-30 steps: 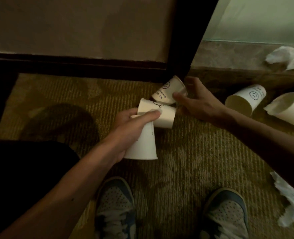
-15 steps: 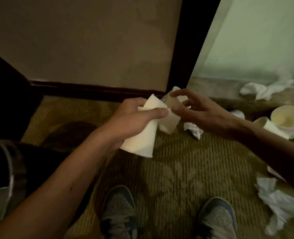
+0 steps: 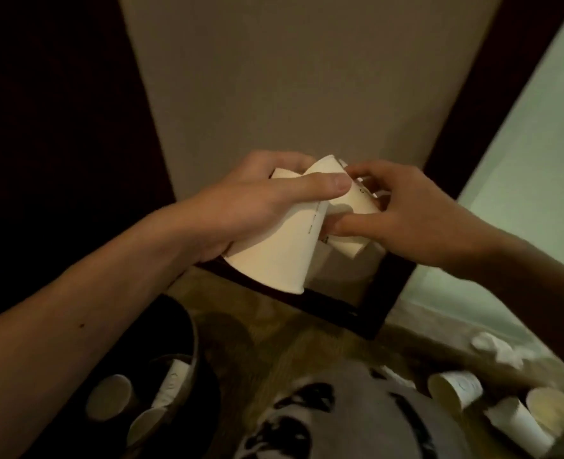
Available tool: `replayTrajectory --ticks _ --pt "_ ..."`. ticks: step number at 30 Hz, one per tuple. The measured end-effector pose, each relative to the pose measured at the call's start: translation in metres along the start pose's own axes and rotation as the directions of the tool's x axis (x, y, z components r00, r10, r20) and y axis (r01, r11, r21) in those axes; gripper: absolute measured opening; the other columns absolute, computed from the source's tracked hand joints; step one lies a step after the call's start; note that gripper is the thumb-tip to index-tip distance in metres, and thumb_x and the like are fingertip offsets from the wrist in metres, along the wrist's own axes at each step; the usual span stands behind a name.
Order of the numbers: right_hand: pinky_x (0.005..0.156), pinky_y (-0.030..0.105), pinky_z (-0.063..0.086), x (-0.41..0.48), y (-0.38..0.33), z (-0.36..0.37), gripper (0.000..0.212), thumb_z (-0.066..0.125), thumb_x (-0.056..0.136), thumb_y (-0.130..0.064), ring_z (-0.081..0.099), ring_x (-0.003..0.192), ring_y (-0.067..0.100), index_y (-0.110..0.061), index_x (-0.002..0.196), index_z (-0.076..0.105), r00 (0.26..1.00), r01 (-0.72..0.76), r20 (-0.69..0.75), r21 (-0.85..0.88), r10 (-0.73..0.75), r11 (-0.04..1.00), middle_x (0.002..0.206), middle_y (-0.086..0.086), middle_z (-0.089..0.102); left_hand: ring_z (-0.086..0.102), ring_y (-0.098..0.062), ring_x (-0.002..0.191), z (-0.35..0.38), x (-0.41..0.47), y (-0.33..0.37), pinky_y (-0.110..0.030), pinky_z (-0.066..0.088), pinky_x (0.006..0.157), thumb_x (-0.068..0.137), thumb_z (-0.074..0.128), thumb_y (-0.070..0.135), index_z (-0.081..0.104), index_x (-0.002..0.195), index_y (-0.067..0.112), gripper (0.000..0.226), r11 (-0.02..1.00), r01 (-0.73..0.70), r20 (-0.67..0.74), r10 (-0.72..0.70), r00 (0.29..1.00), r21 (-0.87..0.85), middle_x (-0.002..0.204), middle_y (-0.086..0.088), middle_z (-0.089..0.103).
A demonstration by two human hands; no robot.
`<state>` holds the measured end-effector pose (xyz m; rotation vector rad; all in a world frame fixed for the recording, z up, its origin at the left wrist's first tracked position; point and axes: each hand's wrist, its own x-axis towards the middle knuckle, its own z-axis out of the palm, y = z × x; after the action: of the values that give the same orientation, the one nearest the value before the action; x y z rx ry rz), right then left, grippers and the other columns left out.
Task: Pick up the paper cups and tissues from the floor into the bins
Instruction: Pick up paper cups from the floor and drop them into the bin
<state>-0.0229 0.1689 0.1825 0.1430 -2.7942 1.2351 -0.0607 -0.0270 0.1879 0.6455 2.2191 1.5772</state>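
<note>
Hands now lifted off the floor: left hand (image 3: pixel 257 207) grips inverted white paper cup (image 3: pixel 274 260), right hand (image 3: pixel 416 217) grips tilted white paper cup (image 3: pixel 356 203) just beside it.

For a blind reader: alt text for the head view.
The left hand grips an upside-down paper cup while the right hand holds a second cup against it. A dark bin holds cups; more cups and a tissue lie on the carpet.

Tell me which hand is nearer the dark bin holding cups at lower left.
Left. The left hand, gripping a big cup, is above and right of the bin; the right hand, holding a second cup, is farther right.
</note>
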Motion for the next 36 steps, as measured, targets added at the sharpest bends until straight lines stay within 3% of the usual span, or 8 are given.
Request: replayTrajectory --ticks 5,8,14,19,23,30,33,36 --pt "0.067 0.018 0.042 0.009 -0.059 0.038 0.083 0.067 0.06 -0.064 0.053 0.095 0.0 -0.035 0.136 0.047 0.991 0.126 -0.055 0.062 -0.122 0.99 0.12 -0.015 0.052 0.063 0.008 0.095 -0.067 -0.074 0.015 -0.011 0.053 0.067 0.072 0.072 0.064 0.046 0.129 0.053 0.064 0.989 -0.109 -0.272 0.132 0.953 0.097 0.115 0.017 0.056" --pt "0.074 0.023 0.046 0.012 -0.084 0.077 0.082 0.068 0.06 -0.059 0.055 0.101 0.005 -0.032 0.135 0.05 0.99 0.103 0.084 0.14 -0.115 0.985 0.121 -0.013 0.054 0.066 -0.012 0.102 -0.112 -0.137 -0.006 -0.029 0.053 0.079 0.06 0.068 0.052 0.055 0.117 0.057 0.059 0.997 -0.052 -0.392 0.071 0.917 0.06 0.116 0.007 0.06" --pt "0.068 0.021 0.055 0.013 -0.091 0.124 0.053 0.074 0.066 -0.044 0.069 0.08 0.006 -0.031 0.115 0.061 0.907 -0.149 0.421 0.29 0.013 0.945 0.102 -0.007 0.067 0.068 -0.006 0.091 -0.133 -0.188 -0.111 -0.018 0.052 0.068 0.071 0.078 0.056 0.057 0.108 0.048 0.043 0.973 0.227 -0.564 -0.166 0.809 0.04 0.103 0.011 0.066" --pt "0.085 0.036 0.058 0.02 -0.091 0.143 0.051 0.077 0.06 -0.049 0.072 0.085 0.01 -0.035 0.108 0.063 0.815 -0.163 0.579 0.249 -0.012 0.955 0.097 -0.006 0.072 0.058 -0.013 0.111 -0.111 -0.181 -0.207 -0.03 0.052 0.087 0.083 0.074 0.042 0.047 0.133 0.032 0.058 0.761 0.477 -0.431 -0.287 0.855 0.44 0.119 0.005 0.061" --pt "0.086 0.041 0.058 0.027 -0.093 0.154 0.052 0.078 0.06 -0.048 0.072 0.086 0.014 -0.031 0.107 0.066 0.78 -0.182 0.625 0.245 -0.012 0.952 0.092 -0.007 0.075 0.051 -0.017 0.122 -0.106 -0.178 -0.245 -0.036 0.05 0.096 0.082 0.072 0.037 0.045 0.135 0.036 0.06 0.598 0.573 -0.334 -0.471 0.817 0.56 0.132 0.003 0.054" --pt "0.091 0.045 0.055 0.026 -0.087 0.162 0.053 0.078 0.059 -0.051 0.071 0.093 0.016 -0.035 0.108 0.068 0.694 -0.209 0.72 0.225 -0.018 0.952 0.099 -0.004 0.074 0.054 -0.018 0.123 -0.108 -0.178 -0.245 -0.038 0.047 0.101 0.083 0.073 0.043 0.05 0.135 0.031 0.058 0.59 0.585 -0.271 -0.536 0.799 0.556 0.134 0.0 0.056" --pt "0.094 0.047 0.054 0.026 -0.094 0.168 0.057 0.079 0.055 -0.054 0.071 0.094 0.017 -0.034 0.107 0.068 0.709 -0.215 0.703 0.291 -0.056 0.932 0.099 -0.004 0.074 0.057 -0.021 0.122 -0.117 -0.18 -0.201 -0.041 0.049 0.103 0.082 0.075 0.021 0.062 0.121 0.033 0.043 0.874 0.482 -0.261 -0.454 0.852 0.054 0.13 -0.003 0.061" --pt "0.095 0.045 0.052 0.028 -0.101 0.171 0.06 0.075 0.052 -0.061 0.069 0.1 0.02 -0.034 0.106 0.069 0.742 -0.202 0.664 0.356 -0.095 0.912 0.1 -0.005 0.074 0.06 -0.031 0.121 -0.127 -0.189 -0.161 -0.043 0.055 0.092 0.076 0.067 0.004 0.065 0.124 0.031 0.055 0.762 0.228 -0.036 -0.313 0.949 -0.607 0.131 -0.011 0.063"
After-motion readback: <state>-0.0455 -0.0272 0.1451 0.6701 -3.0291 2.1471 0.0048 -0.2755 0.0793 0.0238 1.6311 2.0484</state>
